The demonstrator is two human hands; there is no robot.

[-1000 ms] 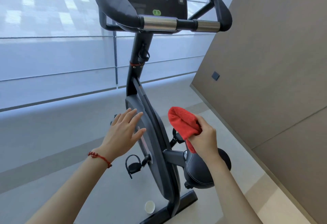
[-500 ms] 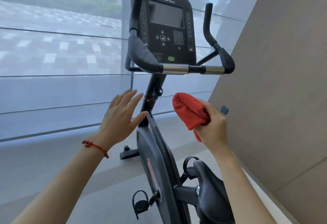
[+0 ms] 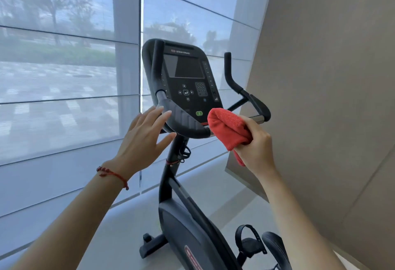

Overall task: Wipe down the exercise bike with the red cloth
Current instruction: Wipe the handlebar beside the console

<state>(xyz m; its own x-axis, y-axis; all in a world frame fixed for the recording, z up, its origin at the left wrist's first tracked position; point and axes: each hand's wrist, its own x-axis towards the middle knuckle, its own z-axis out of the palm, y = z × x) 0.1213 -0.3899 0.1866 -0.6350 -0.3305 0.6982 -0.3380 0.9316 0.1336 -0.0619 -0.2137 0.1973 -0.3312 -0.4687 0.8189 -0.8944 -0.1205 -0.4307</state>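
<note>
One exercise bike (image 3: 181, 216) stands by the window (image 3: 64, 67), a wall (image 3: 331, 99) close on its right. Right hand (image 3: 256, 148) is clenched around one bunched red cloth (image 3: 228, 131), which meets the handlebar (image 3: 183, 124) below the console (image 3: 186, 77). Left hand (image 3: 143, 139) is spread flat, holding nothing, fingertips at the handlebar's left bend. One pedal (image 3: 250, 242) is visible.

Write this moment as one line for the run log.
phase: reaching handlebar | right hand: holds red cloth | left hand: open, empty | wiping: not begun
</note>
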